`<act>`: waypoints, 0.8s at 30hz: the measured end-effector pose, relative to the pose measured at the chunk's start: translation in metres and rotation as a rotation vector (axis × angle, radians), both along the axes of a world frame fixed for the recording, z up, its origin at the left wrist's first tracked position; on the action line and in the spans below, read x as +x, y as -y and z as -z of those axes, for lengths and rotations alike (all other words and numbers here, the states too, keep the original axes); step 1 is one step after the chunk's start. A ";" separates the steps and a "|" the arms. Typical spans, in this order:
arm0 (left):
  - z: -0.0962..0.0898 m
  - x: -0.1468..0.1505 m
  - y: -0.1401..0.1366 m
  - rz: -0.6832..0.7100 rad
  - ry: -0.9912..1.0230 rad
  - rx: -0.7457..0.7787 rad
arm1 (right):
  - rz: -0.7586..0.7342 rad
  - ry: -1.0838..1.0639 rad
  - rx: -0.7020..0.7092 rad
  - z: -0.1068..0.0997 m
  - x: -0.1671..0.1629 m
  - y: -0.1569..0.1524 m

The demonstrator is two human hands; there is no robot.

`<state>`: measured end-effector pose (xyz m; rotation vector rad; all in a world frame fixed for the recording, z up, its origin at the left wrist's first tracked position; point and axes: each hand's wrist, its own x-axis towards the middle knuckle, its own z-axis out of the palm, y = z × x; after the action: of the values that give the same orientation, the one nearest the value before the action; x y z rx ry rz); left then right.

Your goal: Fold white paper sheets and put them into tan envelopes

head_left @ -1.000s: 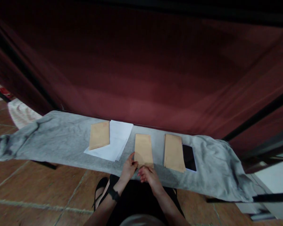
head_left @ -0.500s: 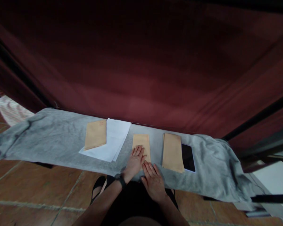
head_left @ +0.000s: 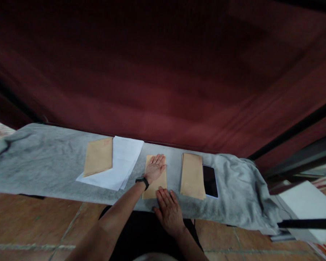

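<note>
Head view: my left hand [head_left: 155, 168] flat, fingers spread, pressing far end of middle brown envelope [head_left: 155, 183] on grey cloth [head_left: 49, 170]; my right hand [head_left: 168, 210] flat, fingers together, at near edge

Narrow bench under a grey cloth [head_left: 49, 159], with paper goods and a phone laid along it.

The cloth covered the whole top and hung rumpled over the right end. On it, from left to right, lay a sheet of white paper [head_left: 122, 163] with a brown envelope [head_left: 98, 156] resting on its left part, a middle envelope [head_left: 155, 181] lying lengthwise, another brown envelope [head_left: 192, 175] just beside that, and a dark phone [head_left: 209, 176] touching that last envelope's right edge.
</note>
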<state>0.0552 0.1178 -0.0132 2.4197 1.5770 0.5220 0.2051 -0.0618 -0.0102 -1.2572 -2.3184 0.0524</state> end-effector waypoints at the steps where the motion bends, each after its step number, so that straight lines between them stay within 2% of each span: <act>1: 0.000 -0.001 0.003 0.024 0.000 -0.001 | 0.001 0.000 -0.006 -0.001 0.000 0.000; 8: 0.000 -0.008 0.036 0.140 -0.010 -0.023 | 0.012 -0.026 -0.056 -0.009 0.000 0.000; 14: 0.001 -0.012 0.065 0.219 0.012 -0.041 | 0.093 -0.058 -0.061 0.001 0.001 0.000; 24: -0.011 -0.020 0.116 0.286 -0.012 -0.094 | 0.115 -0.082 -0.084 0.006 0.003 0.000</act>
<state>0.0354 0.0016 -0.0022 2.5201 1.1999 0.3714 0.2076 -0.0622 -0.0162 -1.4013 -2.1905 0.1605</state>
